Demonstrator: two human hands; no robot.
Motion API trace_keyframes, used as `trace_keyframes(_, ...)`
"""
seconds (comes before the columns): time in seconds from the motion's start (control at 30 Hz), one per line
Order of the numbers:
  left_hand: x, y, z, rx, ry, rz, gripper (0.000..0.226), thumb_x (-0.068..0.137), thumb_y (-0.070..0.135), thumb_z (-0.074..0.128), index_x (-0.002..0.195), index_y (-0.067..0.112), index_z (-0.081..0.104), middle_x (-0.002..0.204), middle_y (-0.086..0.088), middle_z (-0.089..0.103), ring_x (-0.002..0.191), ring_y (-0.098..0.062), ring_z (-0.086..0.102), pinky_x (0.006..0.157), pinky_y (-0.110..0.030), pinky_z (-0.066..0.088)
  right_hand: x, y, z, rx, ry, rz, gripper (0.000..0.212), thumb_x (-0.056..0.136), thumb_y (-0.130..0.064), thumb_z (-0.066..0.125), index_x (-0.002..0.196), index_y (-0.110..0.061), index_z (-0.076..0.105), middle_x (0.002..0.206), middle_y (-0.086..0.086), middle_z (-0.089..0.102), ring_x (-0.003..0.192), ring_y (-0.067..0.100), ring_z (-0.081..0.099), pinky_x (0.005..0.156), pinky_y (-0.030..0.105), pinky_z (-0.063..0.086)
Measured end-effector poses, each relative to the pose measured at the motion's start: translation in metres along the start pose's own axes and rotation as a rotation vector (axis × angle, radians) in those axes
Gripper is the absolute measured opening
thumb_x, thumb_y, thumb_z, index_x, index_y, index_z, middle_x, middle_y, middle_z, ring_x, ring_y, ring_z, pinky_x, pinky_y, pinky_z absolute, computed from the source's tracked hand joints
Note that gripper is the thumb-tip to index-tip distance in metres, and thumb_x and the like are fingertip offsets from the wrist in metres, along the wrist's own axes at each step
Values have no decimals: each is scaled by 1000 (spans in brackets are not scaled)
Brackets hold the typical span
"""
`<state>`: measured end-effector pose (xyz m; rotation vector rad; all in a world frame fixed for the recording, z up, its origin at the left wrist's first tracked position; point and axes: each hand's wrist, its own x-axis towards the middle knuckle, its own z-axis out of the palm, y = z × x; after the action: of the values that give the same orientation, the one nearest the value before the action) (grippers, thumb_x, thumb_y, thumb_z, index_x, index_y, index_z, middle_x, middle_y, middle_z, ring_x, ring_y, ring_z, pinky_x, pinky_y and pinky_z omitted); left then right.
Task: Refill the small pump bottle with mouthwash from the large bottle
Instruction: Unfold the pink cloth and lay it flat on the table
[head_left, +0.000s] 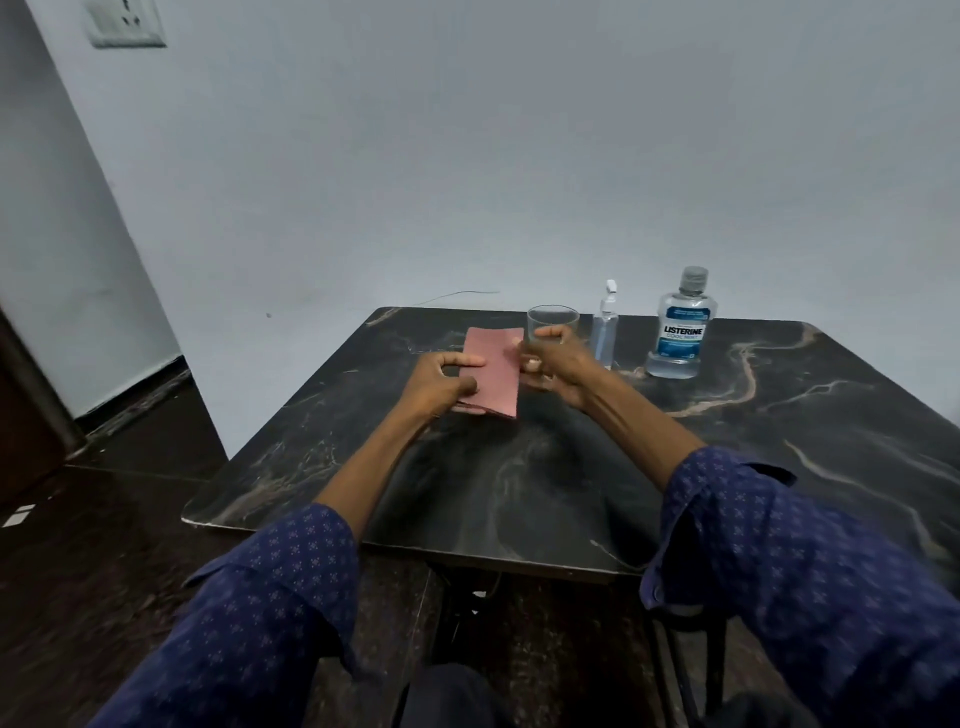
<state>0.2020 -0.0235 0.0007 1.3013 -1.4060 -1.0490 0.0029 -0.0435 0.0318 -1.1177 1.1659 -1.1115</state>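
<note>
Refilling has not been started, as far as can be judged. Both bottles are left standing upright at the far right of the dark marble table (779, 415): the large bottle (679, 325) of pale blue mouthwash is capped, and the small pump bottle (605, 332), just to its left and apart from it, has its pump head fitted. A pink folded cloth (493, 371) is pinched at its left edge between thumb and fingers of the left hand (441, 382). The clear glass (551, 325), standing between cloth and pump bottle, is gripped by the curled fingers of the right hand (558, 366); whether the cloth's right edge is also touched cannot be told. Everything is judged to be left to do: the cap and pump unscrewed, the mouthwash poured, both closed again.
</note>
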Motion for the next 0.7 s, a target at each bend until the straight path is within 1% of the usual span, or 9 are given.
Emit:
trace_keyframes(0.07, 11, -8, 3, -24, 35, -25, 41, 91, -16, 66, 124, 7, 72, 130, -23, 65, 89, -32, 78, 63, -33, 67, 6, 5, 9, -120, -63, 66, 19, 97, -2, 69, 102, -15, 56, 103, 12, 72, 93, 25, 74, 86, 47, 63)
trace_keyframes(0.1, 17, -12, 3, -7, 43, -20, 44, 91, -17, 64, 129, 5, 69, 132, -23, 64, 89, -30, 78, 62, -31, 66, 10, 8, 12, -175, -72, 71, 16, 98, 0, 67, 98, -14, 59, 101, 12, 71, 89, 22, 72, 88, 47, 63)
trace_keyframes(0.17, 30, -17, 3, 71, 66, 11, 49, 90, -15, 63, 135, 6, 64, 136, -18, 61, 92, -25, 75, 64, -31, 66, 23, 11, 18, -256, -46, 26, 15, 98, 5, 63, 108, -5, 67, 106, 15, 71, 90, 21, 70, 96, 47, 61)
trace_keyframes(0.23, 42, -17, 1, 206, 94, 47, 53, 88, -9, 66, 138, 8, 63, 139, -13, 62, 105, -24, 71, 83, -37, 65, 34, 11, 23, -368, -8, -32, 26, 97, 6, 64, 123, 5, 68, 114, 21, 71, 100, 25, 71, 102, 46, 59)
trace_keyframes(0.33, 62, -13, -3, 425, 104, 93, 57, 86, -1, 73, 142, 8, 63, 141, -13, 60, 123, -27, 64, 103, -37, 55, 47, 11, 29, -609, 4, -133, 42, 94, 1, 70, 136, 2, 65, 129, 21, 70, 111, 27, 70, 100, 35, 57)
trace_keyframes(0.4, 72, -11, -4, 534, 102, 103, 58, 86, 4, 77, 142, 8, 63, 143, -13, 58, 128, -29, 61, 106, -36, 51, 52, 13, 32, -733, -23, -171, 54, 92, -5, 74, 144, -3, 60, 140, 16, 65, 118, 23, 65, 99, 28, 51)
trace_keyframes(0.5, 82, -13, -6, 612, 79, 94, 63, 84, 3, 77, 145, 6, 61, 146, -15, 58, 133, -31, 59, 109, -36, 49, 57, 20, 35, -878, -63, -208, 70, 87, -13, 83, 150, -3, 55, 149, 13, 60, 133, 27, 60, 112, 34, 47)
trace_keyframes(0.6, 84, -19, -7, 643, 66, 97, 61, 84, -2, 72, 144, 1, 62, 147, -18, 63, 136, -34, 58, 113, -38, 47, 60, 24, 35, -899, -77, -214, 74, 83, -15, 86, 149, -3, 54, 144, 16, 63, 126, 29, 64, 110, 38, 50)
trace_keyframes(0.7, 82, -25, -9, 662, 56, 120, 56, 87, -2, 68, 143, 1, 64, 144, -17, 65, 138, -36, 56, 114, -42, 47, 58, 26, 34, -982, -110, -232, 79, 83, -26, 89, 150, -5, 54, 147, 15, 62, 130, 29, 62, 106, 32, 47)
